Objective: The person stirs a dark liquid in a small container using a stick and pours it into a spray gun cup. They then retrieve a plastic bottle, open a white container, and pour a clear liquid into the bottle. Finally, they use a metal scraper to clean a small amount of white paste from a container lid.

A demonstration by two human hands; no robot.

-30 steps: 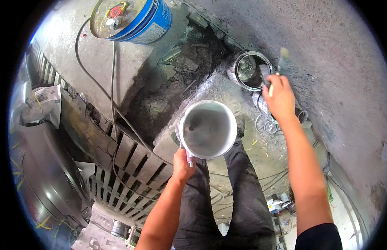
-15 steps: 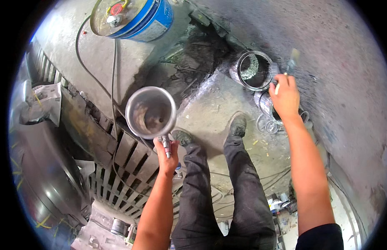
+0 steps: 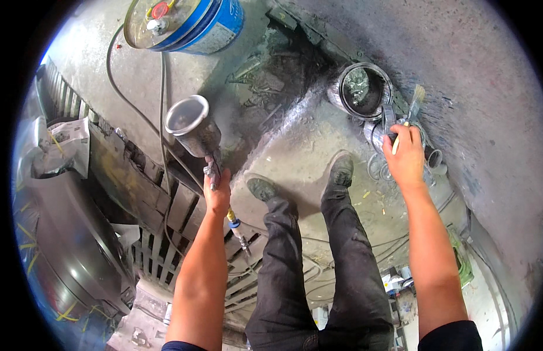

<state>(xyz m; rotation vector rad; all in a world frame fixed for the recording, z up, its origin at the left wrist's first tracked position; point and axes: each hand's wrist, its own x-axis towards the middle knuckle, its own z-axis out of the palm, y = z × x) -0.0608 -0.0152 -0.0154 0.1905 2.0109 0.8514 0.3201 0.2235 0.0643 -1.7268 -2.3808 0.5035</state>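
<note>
My left hand (image 3: 218, 193) is wrapped round a spray gun (image 3: 213, 169). Its metal cup (image 3: 196, 137) is open at the top and tilted away to the left. Below the hand hangs an air fitting with a yellow and blue part (image 3: 233, 222). The fingers of my right hand (image 3: 407, 158) are closed on a paintbrush (image 3: 416, 104) with a pale handle and bristles pointing away from me. Beside those fingers a dark grey flat piece (image 3: 389, 119) reaches to the rim of a round metal can (image 3: 341, 96); whether I hold it too cannot be told.
More containers and rings (image 3: 433, 158) stand beyond my right hand, against the wall (image 3: 458, 70). A blue drum (image 3: 216, 29) stands at the far left, with a hose (image 3: 131, 102) running past it. Slatted grating (image 3: 172, 234) and a dark curved panel (image 3: 73, 234) lie to the left.
My left hand has moved left and away, tilting the spray gun so the cup's side shows. The air fitting has come into sight. My right hand has shifted slightly, still holding the paintbrush.
</note>
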